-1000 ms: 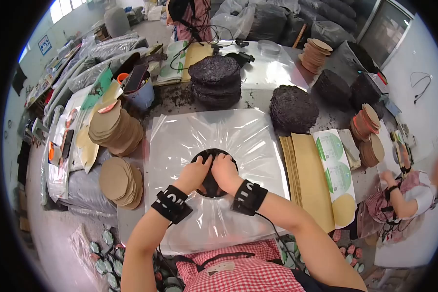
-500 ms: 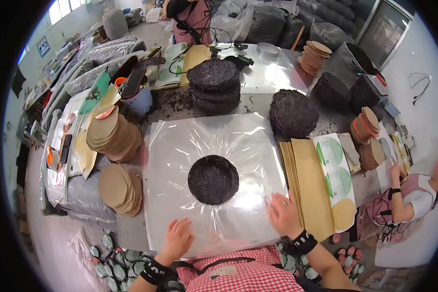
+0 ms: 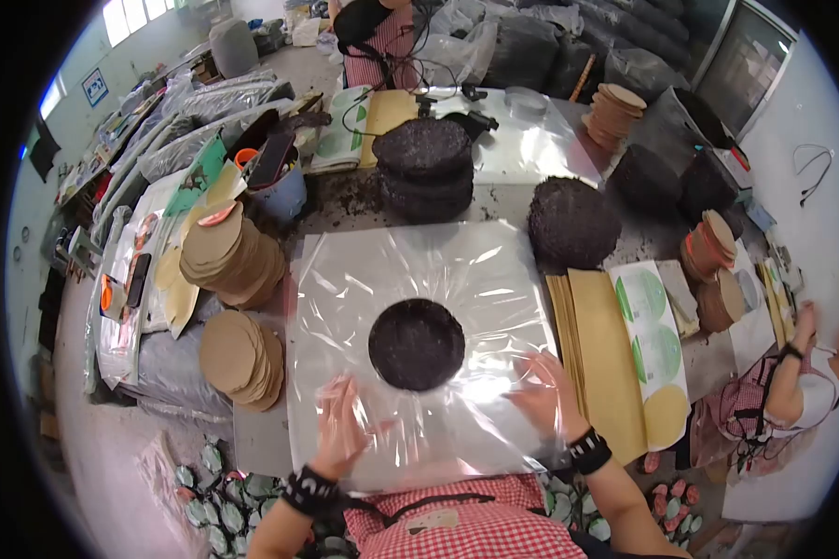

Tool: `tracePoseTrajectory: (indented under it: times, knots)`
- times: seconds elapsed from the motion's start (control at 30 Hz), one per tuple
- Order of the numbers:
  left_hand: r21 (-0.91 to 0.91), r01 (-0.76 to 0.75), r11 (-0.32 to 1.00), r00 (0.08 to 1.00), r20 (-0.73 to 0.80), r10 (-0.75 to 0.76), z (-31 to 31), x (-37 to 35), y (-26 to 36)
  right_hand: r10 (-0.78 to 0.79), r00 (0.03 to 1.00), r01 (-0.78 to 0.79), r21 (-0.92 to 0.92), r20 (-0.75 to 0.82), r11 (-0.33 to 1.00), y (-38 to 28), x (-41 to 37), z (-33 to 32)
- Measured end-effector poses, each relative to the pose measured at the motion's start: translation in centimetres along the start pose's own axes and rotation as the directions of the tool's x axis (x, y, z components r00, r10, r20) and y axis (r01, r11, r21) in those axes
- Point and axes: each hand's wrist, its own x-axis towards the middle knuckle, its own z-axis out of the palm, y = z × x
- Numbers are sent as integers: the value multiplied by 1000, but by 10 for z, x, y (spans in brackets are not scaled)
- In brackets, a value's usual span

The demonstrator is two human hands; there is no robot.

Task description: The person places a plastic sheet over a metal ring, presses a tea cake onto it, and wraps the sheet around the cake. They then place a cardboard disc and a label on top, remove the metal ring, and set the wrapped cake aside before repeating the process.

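Note:
A round dark cake (image 3: 417, 345) lies at the middle of a stack of clear plastic sheets (image 3: 331, 279), and creases fan out from it. My left hand (image 3: 343, 427) is at the lower left of the cake, over the sheets, its fingers apart and partly blurred. To the lower right of the cake, my right hand (image 3: 547, 395) is spread at the sheets with its thumb pointing inward. Neither hand touches the cake, and nothing solid shows in them. Whether the fingers touch the film is hard to tell.
Round cardboard discs (image 3: 238, 359) are stacked on the left. Brown paper sheets (image 3: 606, 363) and green-printed sheets (image 3: 651, 326) lie on the right. More dark cakes (image 3: 424, 168) stand behind. A blue bucket (image 3: 280, 194) is at the back left. Co-workers (image 3: 764, 391) stand at the right and far side.
My left hand has moved up slightly and turned more upright. My right hand's fingers have shifted a little. The view has shifted slightly, and the co-worker at the right has raised their hands.

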Motion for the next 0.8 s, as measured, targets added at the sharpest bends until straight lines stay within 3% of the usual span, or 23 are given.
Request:
tracePoseTrajectory:
  times: [0.03,0.1,0.13,0.17,0.23,0.27,0.3,0.33,0.37,0.43,0.47,0.57,0.63,0.67,0.7,0.73,0.77,0.8]
  knots:
    - [-107,36,994,998,-42,-41,12,18,-5,-66,998,68,88,-16,994,-19,6,13]
    - [-143,-130,981,988,70,140,36,56,7,-72,990,70,28,119,997,-9,8,49]
    - [-143,-74,987,973,207,103,38,73,23,-60,979,86,-128,195,988,-12,14,58]
    - [-174,-37,984,972,223,76,42,82,30,-47,962,124,-276,269,953,-15,20,68]
    - [-169,66,983,971,236,-25,60,74,18,-85,975,122,-174,205,977,-23,29,70]
    - [-177,197,964,947,289,-141,63,79,12,24,998,-36,195,65,980,-21,40,77]
    - [-179,334,926,901,348,-258,65,79,11,180,984,-141,552,-17,822,-20,53,84]
    - [-159,397,904,884,331,-330,67,76,14,357,934,-177,830,-29,529,-19,61,92]
    - [-143,459,877,862,312,-400,68,73,19,281,950,-96,725,-139,682,-33,73,95]
    - [-89,428,899,903,75,-422,72,89,37,48,947,96,425,-316,900,-81,109,100]
    - [-161,390,907,920,34,-390,66,95,40,-66,956,159,313,-287,936,-100,114,108]
    - [-317,382,868,919,27,-394,71,82,27,-328,931,338,44,-159,940,-126,115,127]
    - [-277,329,903,926,-95,-367,64,70,13,-436,896,433,-50,-83,900,-116,113,140]
    - [-306,327,894,903,-177,-391,55,67,8,-386,914,381,-61,-125,923,-111,112,147]
    - [-336,327,883,875,-245,-417,49,64,1,-375,924,368,-106,-66,924,-110,116,148]
    - [-495,417,762,789,-220,-574,58,59,-14,-351,937,346,-151,-5,926,-108,117,150]
    - [-704,408,581,737,-122,-665,58,66,-22,-317,947,322,-197,59,926,-106,115,152]
    - [-860,369,352,686,-4,-728,59,84,-29,-384,921,388,-234,65,891,-104,117,158]
